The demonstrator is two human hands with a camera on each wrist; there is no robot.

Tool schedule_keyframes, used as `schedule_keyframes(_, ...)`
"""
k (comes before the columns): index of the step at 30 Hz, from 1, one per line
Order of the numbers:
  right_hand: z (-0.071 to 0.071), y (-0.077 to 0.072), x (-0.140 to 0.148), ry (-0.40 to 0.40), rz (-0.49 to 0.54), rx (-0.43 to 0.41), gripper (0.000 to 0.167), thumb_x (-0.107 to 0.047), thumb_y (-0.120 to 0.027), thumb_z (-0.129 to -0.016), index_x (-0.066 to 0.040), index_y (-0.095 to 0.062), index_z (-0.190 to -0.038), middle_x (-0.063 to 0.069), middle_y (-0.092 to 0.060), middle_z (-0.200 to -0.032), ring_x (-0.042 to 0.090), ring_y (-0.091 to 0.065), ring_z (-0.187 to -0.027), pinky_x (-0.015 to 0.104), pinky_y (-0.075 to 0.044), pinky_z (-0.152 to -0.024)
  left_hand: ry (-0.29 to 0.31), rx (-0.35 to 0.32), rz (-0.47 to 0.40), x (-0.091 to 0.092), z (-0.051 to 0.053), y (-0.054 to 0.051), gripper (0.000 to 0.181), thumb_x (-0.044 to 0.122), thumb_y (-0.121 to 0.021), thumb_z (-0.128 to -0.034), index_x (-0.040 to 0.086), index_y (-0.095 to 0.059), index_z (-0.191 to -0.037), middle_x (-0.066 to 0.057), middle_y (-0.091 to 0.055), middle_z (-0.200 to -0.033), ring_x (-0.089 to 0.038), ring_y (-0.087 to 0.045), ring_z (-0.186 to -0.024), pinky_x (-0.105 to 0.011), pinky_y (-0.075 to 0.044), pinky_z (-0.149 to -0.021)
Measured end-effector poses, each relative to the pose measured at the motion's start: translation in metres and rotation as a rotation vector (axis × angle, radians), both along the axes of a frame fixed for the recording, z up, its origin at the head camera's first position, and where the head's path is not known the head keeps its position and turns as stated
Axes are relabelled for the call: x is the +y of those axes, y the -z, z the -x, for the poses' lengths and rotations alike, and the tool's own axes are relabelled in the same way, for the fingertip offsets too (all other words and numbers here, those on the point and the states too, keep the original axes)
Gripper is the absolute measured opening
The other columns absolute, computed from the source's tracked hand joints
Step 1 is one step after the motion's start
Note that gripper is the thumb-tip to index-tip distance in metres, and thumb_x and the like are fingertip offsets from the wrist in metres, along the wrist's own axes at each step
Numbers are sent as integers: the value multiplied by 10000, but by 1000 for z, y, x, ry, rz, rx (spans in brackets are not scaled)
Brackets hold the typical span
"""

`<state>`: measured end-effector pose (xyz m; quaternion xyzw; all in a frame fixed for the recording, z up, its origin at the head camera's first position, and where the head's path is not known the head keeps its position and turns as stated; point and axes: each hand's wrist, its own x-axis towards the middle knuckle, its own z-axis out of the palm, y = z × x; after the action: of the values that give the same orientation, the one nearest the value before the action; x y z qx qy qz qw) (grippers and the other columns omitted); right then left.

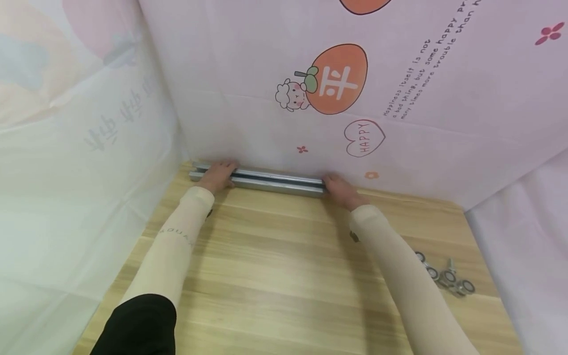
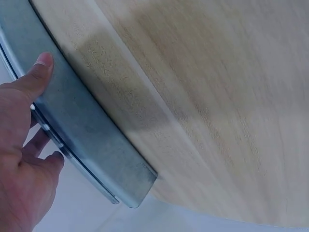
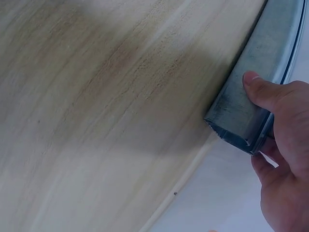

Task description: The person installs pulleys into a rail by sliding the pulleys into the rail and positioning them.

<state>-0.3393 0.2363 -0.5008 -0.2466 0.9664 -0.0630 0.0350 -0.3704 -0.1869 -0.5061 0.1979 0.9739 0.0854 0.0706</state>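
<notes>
A long grey metal rail (image 1: 279, 184) with a lengthwise slot lies along the far edge of the wooden table. Near its left end, my left hand (image 1: 217, 176) grips it from above. My right hand (image 1: 341, 191) holds the right end. In the left wrist view, the left hand (image 2: 26, 145) has its thumb on the side face of the rail (image 2: 91, 121) and its fingers at the slotted side. The right wrist view has the right hand (image 3: 285, 130) with its thumb on the rail (image 3: 236, 101), close to the cut end.
Several round metal bearings or rollers (image 1: 449, 277) and a bolt (image 1: 451, 265) lie on the wooden table (image 1: 266, 276) at the right, beyond my right forearm. White printed cloth (image 1: 248, 108) hangs behind the far edge and along both sides.
</notes>
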Motion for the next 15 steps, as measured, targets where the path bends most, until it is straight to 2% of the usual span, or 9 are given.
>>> schedule_keyframes(6,-8,-5,4,-19,9,-8,486,-51,-748,-956,113,-554,-1370,328,-585,-1390,480,-533,-1351,581,-415,-1203,36,13,21,-3,-4,-1,679,207,-778,-976,10,-448,-1535,-255,-498,-1557,-445,-433,-1461,-543,-313,-1271)
schedule_keyframes(11,-17,-10,10,-51,14,2,484,-56,-718,-983,115,-529,-1395,330,-608,-1336,486,-575,-1278,595,-456,-1155,85,37,26,-7,-13,-11,630,228,-772,-983,-10,-484,-1491,-252,-560,-1485,-449,-490,-1404,-555,-357,-1240)
schedule_keyframes(15,-28,-15,16,-96,9,43,447,-15,-649,-1008,136,-516,-1407,348,-613,-1329,506,-592,-1250,610,-468,-1136,122,51,19,-6,-22,-20,650,223,-778,-977,-17,-479,-1503,-255,-566,-1482,-455,-486,-1410,-564,-328,-1256)
